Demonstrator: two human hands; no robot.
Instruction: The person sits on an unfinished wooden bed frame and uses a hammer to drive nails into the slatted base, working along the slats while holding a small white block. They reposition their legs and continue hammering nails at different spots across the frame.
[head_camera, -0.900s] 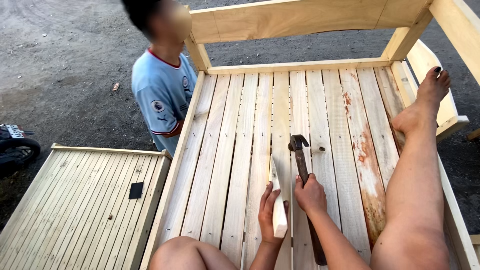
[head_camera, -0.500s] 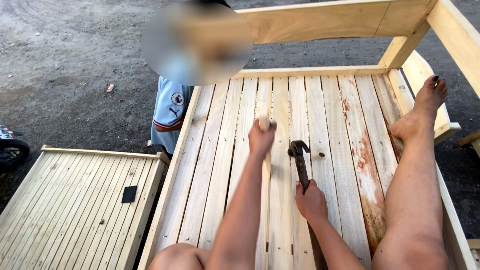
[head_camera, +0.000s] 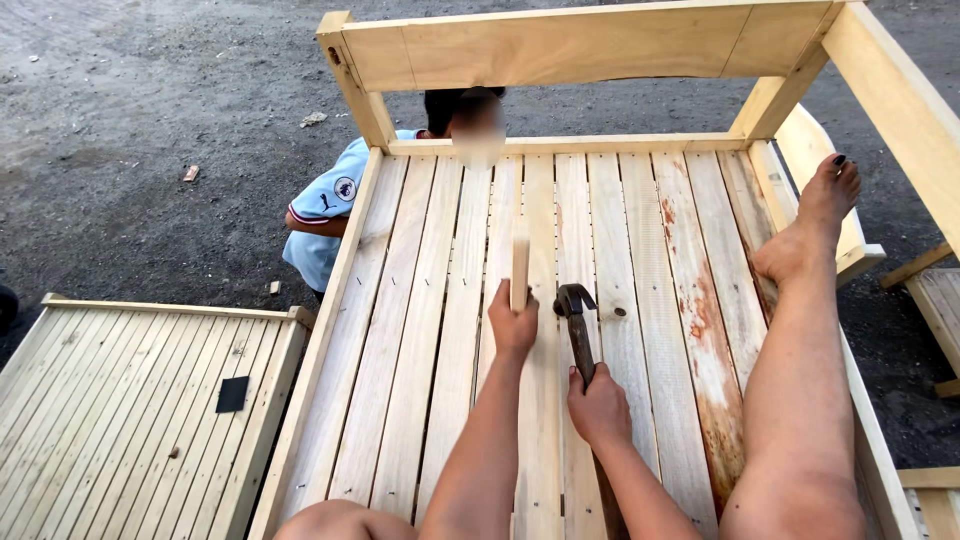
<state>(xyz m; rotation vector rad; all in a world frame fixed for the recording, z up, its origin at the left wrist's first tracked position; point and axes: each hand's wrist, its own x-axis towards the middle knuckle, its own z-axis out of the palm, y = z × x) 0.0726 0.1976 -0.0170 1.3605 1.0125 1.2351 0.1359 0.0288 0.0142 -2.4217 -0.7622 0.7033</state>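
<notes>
**Wood strip held on end, hammer beside it**

On the slatted bed frame (head_camera: 640, 300), the left hand (head_camera: 513, 325) grips a short wood strip (head_camera: 520, 268) upright at mid-frame. Just right of it, the right hand (head_camera: 598, 408) is closed round a claw hammer (head_camera: 577, 325) — head resting on the slats. A badly aimed blow could strike the holding fingers or tip the strip.

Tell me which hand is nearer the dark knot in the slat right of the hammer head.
Right. The right hand grips the hammer handle, just below-left of the knot; the left hand, holding a small wooden strip, sits farther left beyond the hammer head.
</notes>
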